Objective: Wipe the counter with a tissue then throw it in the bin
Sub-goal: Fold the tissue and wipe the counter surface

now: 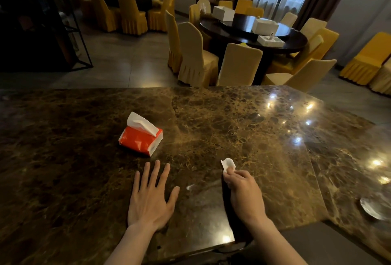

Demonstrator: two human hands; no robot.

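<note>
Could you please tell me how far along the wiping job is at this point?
Done: a tissue has been taken and is bunched in the right hand, while the red tissue pack sits on the counter with another sheet sticking up. In hand: the tissue is down at the marble, so wiping appears under way; the left hand lies flat beside it. Left: finishing the wipe and binning the tissue; no bin is in view.

Brown marble counter [211, 120] bears a red tissue pack [140, 139].

Two bare forearms (no sleeves, rings or watch).
</note>
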